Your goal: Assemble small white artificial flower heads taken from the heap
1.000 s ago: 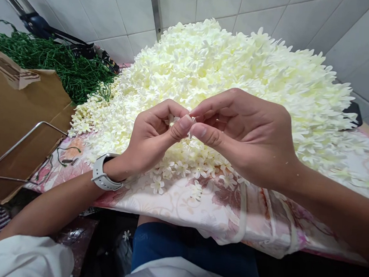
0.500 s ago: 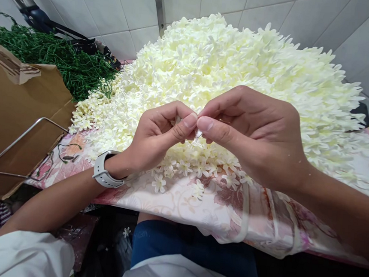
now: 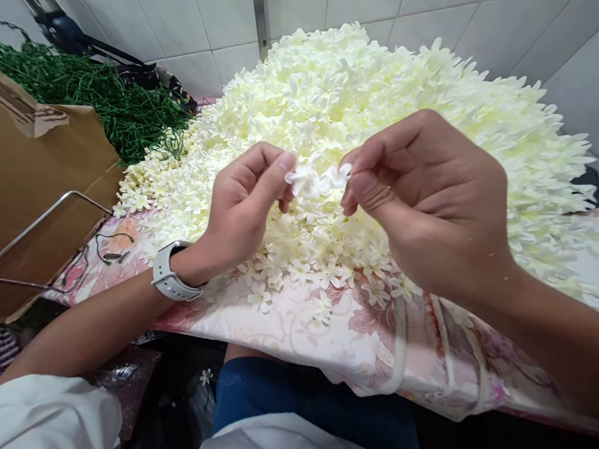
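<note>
Between my two hands stretches a small white piece of artificial petals (image 3: 316,180), slightly blurred. My left hand (image 3: 249,202) pinches its left end between thumb and forefinger; a pale watch strap (image 3: 169,276) circles that wrist. At the other end, the thumb and forefinger of my right hand (image 3: 433,194) are closed on it too. Both hands are held above a large heap of creamy white artificial flowers (image 3: 384,92), which spreads behind and beneath them. A few loose blossoms (image 3: 259,296) lie near the front of the heap.
A patterned tablecloth (image 3: 290,332) covers the table. On the left stands a cardboard box (image 3: 34,194) with a bent metal wire frame (image 3: 26,235) against it. Green plastic stems (image 3: 95,98) are piled behind the box. White tiled wall (image 3: 193,5) rises at the back.
My hands have moved apart and slightly up from where the fingertips met. The white petal piece now shows stretched between them.
</note>
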The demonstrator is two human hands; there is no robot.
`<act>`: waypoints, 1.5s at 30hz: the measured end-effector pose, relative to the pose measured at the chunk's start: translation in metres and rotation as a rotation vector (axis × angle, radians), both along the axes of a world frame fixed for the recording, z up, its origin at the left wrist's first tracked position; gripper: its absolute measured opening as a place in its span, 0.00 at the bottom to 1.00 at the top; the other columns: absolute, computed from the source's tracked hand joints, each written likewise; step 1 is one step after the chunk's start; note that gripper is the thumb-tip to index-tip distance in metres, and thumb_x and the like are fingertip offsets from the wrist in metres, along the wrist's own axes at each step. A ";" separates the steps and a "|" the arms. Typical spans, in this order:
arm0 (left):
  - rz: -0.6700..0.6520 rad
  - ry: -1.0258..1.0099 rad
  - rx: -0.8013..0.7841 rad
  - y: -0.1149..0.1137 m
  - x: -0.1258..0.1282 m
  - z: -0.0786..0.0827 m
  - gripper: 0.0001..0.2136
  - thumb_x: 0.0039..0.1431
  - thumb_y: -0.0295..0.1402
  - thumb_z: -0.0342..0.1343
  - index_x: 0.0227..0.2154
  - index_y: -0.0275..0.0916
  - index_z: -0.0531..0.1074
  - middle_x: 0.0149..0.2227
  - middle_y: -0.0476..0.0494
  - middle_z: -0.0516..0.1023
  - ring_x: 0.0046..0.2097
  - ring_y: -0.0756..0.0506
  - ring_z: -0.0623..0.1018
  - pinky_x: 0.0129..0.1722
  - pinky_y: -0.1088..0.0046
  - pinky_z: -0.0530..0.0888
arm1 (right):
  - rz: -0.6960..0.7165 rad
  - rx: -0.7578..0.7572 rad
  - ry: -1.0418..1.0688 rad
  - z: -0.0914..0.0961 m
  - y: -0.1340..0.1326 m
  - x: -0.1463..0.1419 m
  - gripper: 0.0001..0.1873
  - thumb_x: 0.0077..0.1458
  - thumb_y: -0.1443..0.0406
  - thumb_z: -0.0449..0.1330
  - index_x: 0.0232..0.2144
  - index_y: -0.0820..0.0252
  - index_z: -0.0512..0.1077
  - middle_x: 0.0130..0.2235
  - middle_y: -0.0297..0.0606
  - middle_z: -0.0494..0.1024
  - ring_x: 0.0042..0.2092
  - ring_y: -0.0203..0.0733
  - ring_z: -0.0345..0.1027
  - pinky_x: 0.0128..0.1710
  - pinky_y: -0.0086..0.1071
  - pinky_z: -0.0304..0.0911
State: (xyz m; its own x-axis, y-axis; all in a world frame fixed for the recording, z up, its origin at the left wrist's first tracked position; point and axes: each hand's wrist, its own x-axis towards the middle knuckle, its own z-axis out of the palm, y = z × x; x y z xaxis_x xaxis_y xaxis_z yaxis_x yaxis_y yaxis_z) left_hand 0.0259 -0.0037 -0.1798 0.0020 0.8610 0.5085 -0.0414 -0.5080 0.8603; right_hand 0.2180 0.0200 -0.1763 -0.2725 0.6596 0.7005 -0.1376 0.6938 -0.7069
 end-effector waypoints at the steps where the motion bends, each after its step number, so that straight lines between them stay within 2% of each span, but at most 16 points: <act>1: 0.040 -0.040 -0.001 0.003 -0.001 0.000 0.14 0.62 0.41 0.67 0.27 0.40 0.74 0.24 0.53 0.70 0.25 0.55 0.70 0.26 0.78 0.70 | -0.036 0.003 0.022 0.000 0.002 0.000 0.10 0.61 0.64 0.69 0.31 0.53 0.71 0.32 0.33 0.72 0.29 0.36 0.67 0.28 0.35 0.66; 4: 0.126 -0.135 -0.071 0.010 -0.006 0.000 0.09 0.62 0.37 0.68 0.30 0.40 0.77 0.25 0.52 0.73 0.24 0.55 0.71 0.24 0.79 0.71 | -0.160 -0.020 0.082 0.001 0.006 -0.001 0.11 0.56 0.68 0.71 0.32 0.54 0.71 0.32 0.33 0.72 0.30 0.36 0.68 0.24 0.32 0.65; 6: 0.131 -0.148 -0.136 0.012 -0.010 -0.002 0.06 0.65 0.37 0.65 0.35 0.41 0.81 0.29 0.50 0.76 0.25 0.55 0.72 0.24 0.79 0.71 | -0.212 -0.047 0.087 0.003 0.006 -0.002 0.14 0.53 0.74 0.72 0.35 0.55 0.72 0.33 0.33 0.73 0.31 0.36 0.69 0.23 0.31 0.65; 8: 0.100 -0.130 -0.155 0.013 -0.013 -0.005 0.08 0.66 0.39 0.63 0.41 0.43 0.83 0.33 0.47 0.78 0.27 0.54 0.73 0.26 0.79 0.73 | -0.237 -0.051 0.045 0.004 0.004 -0.002 0.13 0.53 0.76 0.70 0.35 0.57 0.73 0.32 0.32 0.73 0.28 0.34 0.67 0.21 0.30 0.62; 10: 0.039 -0.103 -0.117 0.012 -0.015 -0.006 0.10 0.64 0.39 0.65 0.46 0.45 0.83 0.37 0.46 0.81 0.29 0.54 0.75 0.29 0.78 0.76 | -0.242 -0.022 -0.017 0.005 0.001 -0.002 0.11 0.55 0.76 0.68 0.32 0.57 0.73 0.30 0.32 0.74 0.26 0.31 0.65 0.20 0.29 0.60; 14: -0.099 -0.007 -0.001 0.005 -0.009 -0.005 0.16 0.61 0.36 0.68 0.53 0.50 0.81 0.44 0.46 0.84 0.35 0.51 0.80 0.38 0.76 0.81 | -0.155 0.047 -0.068 0.000 -0.005 -0.002 0.08 0.59 0.73 0.66 0.34 0.56 0.74 0.34 0.34 0.77 0.32 0.36 0.72 0.29 0.32 0.70; 16: -0.136 0.058 0.048 0.002 -0.005 -0.004 0.18 0.63 0.36 0.66 0.56 0.51 0.79 0.42 0.47 0.85 0.36 0.50 0.81 0.39 0.74 0.82 | -0.128 0.106 -0.099 -0.002 -0.006 -0.001 0.06 0.60 0.70 0.66 0.37 0.55 0.74 0.36 0.35 0.78 0.35 0.37 0.74 0.31 0.34 0.71; 19: -0.149 0.135 0.091 -0.003 0.000 -0.004 0.20 0.65 0.33 0.64 0.59 0.50 0.76 0.33 0.49 0.83 0.33 0.50 0.82 0.35 0.75 0.82 | -0.159 0.261 -0.163 -0.003 -0.007 -0.001 0.05 0.61 0.71 0.66 0.35 0.57 0.74 0.35 0.36 0.78 0.33 0.36 0.71 0.30 0.33 0.69; 22: -0.150 0.129 0.111 -0.005 0.001 -0.003 0.17 0.64 0.32 0.65 0.55 0.47 0.78 0.29 0.51 0.80 0.28 0.52 0.80 0.30 0.78 0.80 | -0.176 0.343 -0.194 -0.002 -0.009 -0.001 0.06 0.60 0.74 0.64 0.34 0.60 0.74 0.33 0.36 0.77 0.32 0.35 0.69 0.29 0.32 0.67; 25: -0.156 0.069 0.093 -0.005 -0.001 -0.003 0.13 0.62 0.28 0.67 0.49 0.44 0.79 0.33 0.51 0.81 0.26 0.55 0.78 0.26 0.82 0.78 | -0.165 0.390 -0.210 0.000 -0.011 -0.001 0.06 0.60 0.76 0.63 0.33 0.61 0.74 0.33 0.37 0.77 0.32 0.35 0.68 0.30 0.33 0.66; 30: -0.185 0.025 0.092 -0.003 -0.002 -0.002 0.10 0.62 0.25 0.66 0.44 0.42 0.78 0.29 0.53 0.78 0.24 0.57 0.74 0.23 0.85 0.75 | -0.152 0.454 -0.237 -0.002 -0.011 -0.001 0.06 0.60 0.75 0.63 0.33 0.63 0.75 0.31 0.38 0.77 0.31 0.35 0.68 0.30 0.33 0.64; 36: -0.137 0.038 0.103 -0.004 0.000 -0.001 0.13 0.56 0.18 0.66 0.39 0.42 0.76 0.26 0.56 0.77 0.24 0.57 0.76 0.22 0.87 0.73 | -0.134 0.461 -0.241 -0.004 -0.009 -0.001 0.04 0.62 0.73 0.64 0.34 0.62 0.75 0.32 0.39 0.78 0.31 0.36 0.68 0.31 0.33 0.65; 42: -0.151 0.068 -0.011 -0.011 0.000 0.004 0.09 0.59 0.22 0.65 0.38 0.41 0.74 0.22 0.56 0.77 0.20 0.57 0.71 0.20 0.84 0.72 | -0.095 0.501 -0.245 -0.004 -0.009 -0.002 0.06 0.62 0.74 0.62 0.35 0.61 0.75 0.34 0.38 0.78 0.33 0.36 0.70 0.33 0.32 0.67; 45: -0.145 0.060 -0.005 -0.011 0.001 0.005 0.09 0.60 0.26 0.67 0.38 0.42 0.73 0.23 0.55 0.77 0.21 0.55 0.72 0.22 0.82 0.73 | -0.086 0.525 -0.205 -0.006 -0.009 -0.003 0.07 0.61 0.74 0.62 0.37 0.58 0.75 0.33 0.38 0.78 0.33 0.37 0.71 0.32 0.33 0.68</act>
State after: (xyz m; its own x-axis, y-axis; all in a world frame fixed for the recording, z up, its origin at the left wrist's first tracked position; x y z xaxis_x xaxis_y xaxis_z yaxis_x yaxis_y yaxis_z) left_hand 0.0271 -0.0151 -0.1751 0.1567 0.8521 0.4994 -0.0621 -0.4962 0.8660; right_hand 0.2145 0.0106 -0.1820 -0.3981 0.2629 0.8788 0.0389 0.9620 -0.2702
